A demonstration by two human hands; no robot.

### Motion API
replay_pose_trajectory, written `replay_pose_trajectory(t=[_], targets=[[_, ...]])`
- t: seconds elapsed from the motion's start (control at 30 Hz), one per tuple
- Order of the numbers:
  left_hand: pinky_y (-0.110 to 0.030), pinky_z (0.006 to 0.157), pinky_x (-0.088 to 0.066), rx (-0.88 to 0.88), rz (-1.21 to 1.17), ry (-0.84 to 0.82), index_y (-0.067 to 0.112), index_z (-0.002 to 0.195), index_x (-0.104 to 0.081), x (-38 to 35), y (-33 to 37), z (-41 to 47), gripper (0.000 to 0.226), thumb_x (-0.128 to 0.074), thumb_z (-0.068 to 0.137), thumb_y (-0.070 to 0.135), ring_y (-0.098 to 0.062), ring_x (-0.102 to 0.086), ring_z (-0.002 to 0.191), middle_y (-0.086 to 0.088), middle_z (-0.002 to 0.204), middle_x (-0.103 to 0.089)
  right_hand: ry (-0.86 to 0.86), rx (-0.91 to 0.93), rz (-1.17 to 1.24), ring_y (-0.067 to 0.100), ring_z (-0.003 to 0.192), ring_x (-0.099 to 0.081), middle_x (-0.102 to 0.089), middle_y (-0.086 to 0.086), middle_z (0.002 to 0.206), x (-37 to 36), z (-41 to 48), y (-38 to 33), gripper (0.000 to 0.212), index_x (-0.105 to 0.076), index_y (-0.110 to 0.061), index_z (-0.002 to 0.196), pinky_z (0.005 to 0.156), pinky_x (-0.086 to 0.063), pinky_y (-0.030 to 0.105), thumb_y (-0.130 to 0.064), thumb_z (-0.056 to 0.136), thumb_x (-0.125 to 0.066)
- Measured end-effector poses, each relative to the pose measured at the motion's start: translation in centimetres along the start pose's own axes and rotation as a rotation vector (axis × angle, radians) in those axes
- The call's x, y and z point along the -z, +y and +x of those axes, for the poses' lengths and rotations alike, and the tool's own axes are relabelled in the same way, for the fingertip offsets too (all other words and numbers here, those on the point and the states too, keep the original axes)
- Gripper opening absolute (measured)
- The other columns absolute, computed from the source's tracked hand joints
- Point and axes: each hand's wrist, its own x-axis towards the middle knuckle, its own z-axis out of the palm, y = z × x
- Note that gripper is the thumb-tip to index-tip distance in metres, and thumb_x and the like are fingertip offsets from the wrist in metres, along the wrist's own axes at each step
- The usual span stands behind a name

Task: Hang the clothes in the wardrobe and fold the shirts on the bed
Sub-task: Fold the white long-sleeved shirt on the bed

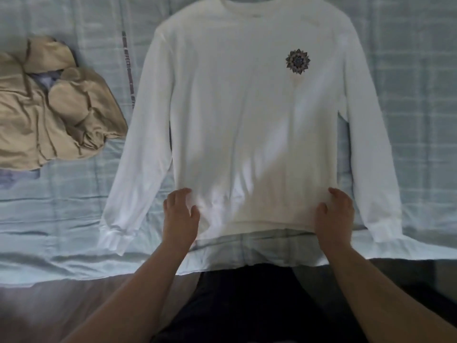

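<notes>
white long-sleeved shirt (242, 125) spread flat, front up, on pale blue bed (61, 219)

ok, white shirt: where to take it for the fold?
Take the shirt at its two hem corners, coming from the near edge of the bed. It lies flat, face up, hem nearest, sleeves spread outward, so the corners are free. The left grip and right grip pinch there.

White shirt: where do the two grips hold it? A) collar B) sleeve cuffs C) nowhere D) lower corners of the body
D: the left-hand grip and the right-hand grip each hold a side of the white shirt just above its hem.
</notes>
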Motion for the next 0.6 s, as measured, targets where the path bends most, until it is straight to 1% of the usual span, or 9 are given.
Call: replay_pose_trajectory(t=[0.07, 0.13, 0.17, 0.23, 0.33, 0.43, 0.5, 0.57, 0.6], targets=[[-0.031, 0.084, -0.044, 0.262, -0.142, 0.004, 0.015, 0.122, -0.048, -0.3, 0.0, -0.7, 0.040, -0.069, 0.088, 0.015, -0.020, -0.054, 0.096, -0.008, 0.125, -0.046, 0.040, -0.195, 0.114, 0.032, 0.118, -0.050, -0.050, 0.013, 0.133, 0.1, -0.1, 0.1, 0.047, -0.048, -0.012, 0.134, 0.104, -0.042, 0.046, -0.013, 0.088, -0.058], [-0.026, 0.072, -0.042, 0.439, -0.190, -0.037, 0.016, 0.110, -0.046, -0.4, -0.2, -0.5, 0.036, -0.071, 0.087, 0.027, -0.015, -0.055, 0.082, -0.010, 0.117, -0.051, 0.013, -0.375, 0.174, 0.033, 0.111, -0.056, -0.055, 0.012, 0.127, 0.1, 0.0, 0.3, 0.051, -0.048, -0.011, 0.133, 0.097, -0.048, 0.048, -0.027, 0.086, -0.060], [-0.027, 0.070, -0.043, 0.470, -0.168, -0.054, 0.015, 0.107, -0.046, -0.4, -0.4, -0.3, 0.036, -0.072, 0.086, 0.031, -0.017, -0.056, 0.081, -0.011, 0.115, -0.054, -0.042, -0.434, 0.175, 0.035, 0.107, -0.059, -0.059, 0.013, 0.123, 0.1, -0.1, 0.5, 0.053, -0.049, -0.010, 0.131, 0.092, -0.052, 0.047, -0.035, 0.085, -0.058], [-0.035, 0.075, -0.047, 0.505, -0.065, -0.082, 0.011, 0.108, -0.047, 0.0, -1.1, 0.4, 0.046, -0.074, 0.083, 0.040, -0.026, -0.059, 0.091, -0.012, 0.113, -0.055, -0.151, -0.489, 0.175, 0.036, 0.101, -0.062, -0.062, 0.012, 0.115, 0.0, -0.2, 0.8, 0.058, -0.049, -0.010, 0.130, 0.088, -0.055, 0.049, -0.043, 0.084, -0.055], [-0.036, 0.074, -0.050, 0.590, -0.038, -0.215, 0.005, 0.115, -0.053, 0.6, -2.1, 1.0, 0.058, -0.073, 0.082, 0.048, -0.029, -0.061, 0.088, -0.013, 0.112, -0.057, -0.204, -0.461, 0.166, 0.033, 0.095, -0.063, -0.063, 0.010, 0.106, 0.3, -0.1, 1.4, 0.049, -0.051, -0.009, 0.126, 0.086, -0.057, 0.054, -0.038, 0.087, -0.055], [-0.037, 0.077, -0.052, 0.472, -0.208, -0.303, 0.006, 0.119, -0.063, 1.0, -3.2, 0.5, 0.044, -0.071, 0.089, 0.037, -0.025, -0.065, 0.090, -0.008, 0.108, -0.068, -0.192, -0.381, 0.160, 0.034, 0.089, -0.064, -0.062, 0.010, 0.095, 0.9, 0.0, 1.5, 0.026, -0.054, -0.009, 0.108, 0.078, -0.059, 0.054, -0.029, 0.092, -0.050], [-0.042, 0.082, -0.057, 0.405, -0.328, -0.321, 0.010, 0.117, -0.063, 1.8, -3.6, 0.0, 0.031, -0.068, 0.092, 0.029, -0.027, -0.068, 0.095, -0.006, 0.105, -0.071, -0.153, -0.351, 0.195, 0.032, 0.086, -0.064, -0.059, 0.006, 0.090, 1.6, -0.2, 1.4, 0.020, -0.053, -0.011, 0.103, 0.065, -0.060, 0.042, -0.028, 0.092, -0.049], [-0.038, 0.073, -0.061, 0.441, -0.526, -0.331, 0.011, 0.116, -0.059, 2.7, -3.8, -0.3, 0.025, -0.066, 0.095, 0.020, -0.028, -0.070, 0.097, -0.009, 0.109, -0.070, -0.122, -0.329, 0.206, 0.028, 0.080, -0.064, -0.061, 0.004, 0.088, 2.3, -0.5, 1.4, 0.019, -0.055, -0.015, 0.100, 0.057, -0.052, 0.029, -0.031, 0.092, -0.050], [-0.034, 0.066, -0.061, 0.480, -0.618, -0.328, 0.009, 0.117, -0.056, 3.0, -4.0, -0.5, 0.025, -0.065, 0.095, 0.017, -0.029, -0.070, 0.097, -0.011, 0.110, -0.069, -0.120, -0.337, 0.223, 0.027, 0.081, -0.064, -0.062, 0.004, 0.090, 2.5, -0.6, 1.6, 0.020, -0.056, -0.016, 0.102, 0.058, -0.050, 0.029, -0.032, 0.091, -0.051]])
